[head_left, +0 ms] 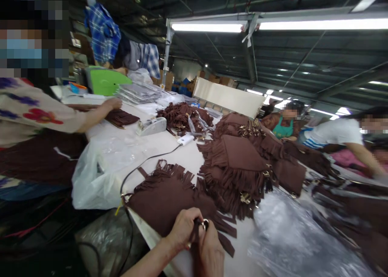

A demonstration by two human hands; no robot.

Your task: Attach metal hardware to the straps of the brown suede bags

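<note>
Both hands (197, 236) on half-hidden ring (205, 224)

The only view comes from the person's head, tilted, looking forward and down. The left hand (182, 228) and right hand (212, 250) sit very near, at the bottom edge; beyond them the table (188, 155) stretches far away.

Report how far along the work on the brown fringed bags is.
Done: a stack of brown fringed suede bags lies mid-table. In hand: left hand and right hand grip a metal ring on one flat brown fringed bag. Left: a further brown heap.
</note>
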